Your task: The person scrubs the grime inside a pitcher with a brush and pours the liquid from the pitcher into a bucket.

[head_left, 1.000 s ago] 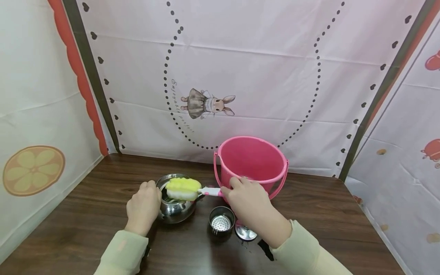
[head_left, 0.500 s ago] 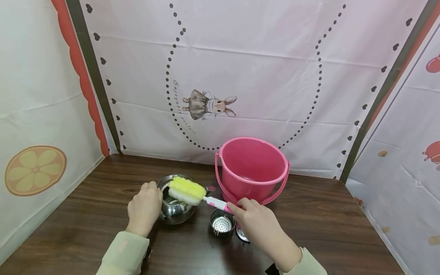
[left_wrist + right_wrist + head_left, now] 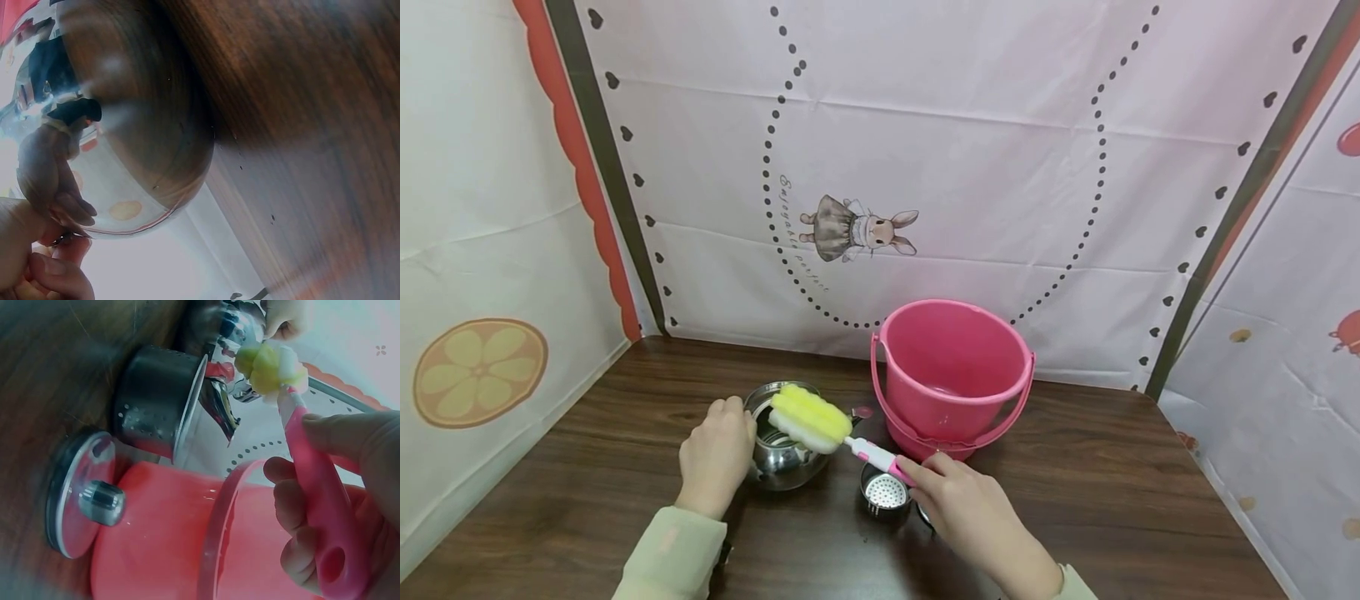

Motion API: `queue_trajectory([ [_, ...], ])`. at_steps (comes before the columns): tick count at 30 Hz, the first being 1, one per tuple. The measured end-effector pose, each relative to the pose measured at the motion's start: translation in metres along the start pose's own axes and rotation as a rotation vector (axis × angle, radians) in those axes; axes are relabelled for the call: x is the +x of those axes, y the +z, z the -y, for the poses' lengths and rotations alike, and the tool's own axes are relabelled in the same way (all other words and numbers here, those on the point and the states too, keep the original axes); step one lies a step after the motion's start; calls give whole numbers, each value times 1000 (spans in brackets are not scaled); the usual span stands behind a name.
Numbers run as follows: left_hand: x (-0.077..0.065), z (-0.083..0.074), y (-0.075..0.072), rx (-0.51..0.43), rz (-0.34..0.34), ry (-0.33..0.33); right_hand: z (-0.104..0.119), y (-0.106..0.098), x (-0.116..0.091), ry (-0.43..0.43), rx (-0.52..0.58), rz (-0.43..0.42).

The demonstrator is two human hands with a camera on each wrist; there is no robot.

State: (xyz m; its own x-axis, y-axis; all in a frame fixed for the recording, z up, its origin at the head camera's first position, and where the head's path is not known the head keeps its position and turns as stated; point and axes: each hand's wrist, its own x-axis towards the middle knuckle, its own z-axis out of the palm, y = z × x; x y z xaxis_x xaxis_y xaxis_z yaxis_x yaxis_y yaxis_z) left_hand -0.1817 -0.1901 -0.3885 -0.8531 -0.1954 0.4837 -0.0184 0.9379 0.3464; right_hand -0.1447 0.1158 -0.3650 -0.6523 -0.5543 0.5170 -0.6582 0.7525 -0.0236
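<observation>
A shiny metal teapot [image 3: 782, 467] without a lid on it stands left of centre, its spout [image 3: 219, 411] pointing right. My left hand [image 3: 718, 454] holds the teapot at its left side; in the left wrist view the fingers [image 3: 65, 275] pinch its edge, the exact part being hard to make out. In my right hand [image 3: 970, 517] is a sponge brush [image 3: 811, 418], gripped by its pink handle [image 3: 328, 506]. The brush's yellow and white sponge head is over the teapot's opening, tilted up to the left.
A pink bucket [image 3: 955, 417] stands behind my right hand, its handle hanging at the front. In front of it are a perforated metal strainer [image 3: 886, 493] and a knobbed metal lid [image 3: 81, 494], mostly hidden by my hand in the head view. A printed curtain [image 3: 985, 167] closes the back.
My right hand has moved down and slightly right, tilting the brush from nearly level to slanting. The sponge head has shifted a little right. My left hand stays at the teapot.
</observation>
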Motion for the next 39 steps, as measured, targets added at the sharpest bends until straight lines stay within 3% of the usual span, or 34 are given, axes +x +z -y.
queue_trajectory([
  [9, 0, -1, -2, -2, 17, -10, 2, 0, -6, 63, 107, 78],
  [18, -1, -1, -3, -7, 46, -31, 2, 4, -10, 48, 80, 29],
  [33, 0, -1, -2, -9, 29, -19, 3, 9, -15, 77, 85, 37],
  [39, 0, 0, 0, -10, 14, -10, 6, 11, -16, 72, 88, -5],
])
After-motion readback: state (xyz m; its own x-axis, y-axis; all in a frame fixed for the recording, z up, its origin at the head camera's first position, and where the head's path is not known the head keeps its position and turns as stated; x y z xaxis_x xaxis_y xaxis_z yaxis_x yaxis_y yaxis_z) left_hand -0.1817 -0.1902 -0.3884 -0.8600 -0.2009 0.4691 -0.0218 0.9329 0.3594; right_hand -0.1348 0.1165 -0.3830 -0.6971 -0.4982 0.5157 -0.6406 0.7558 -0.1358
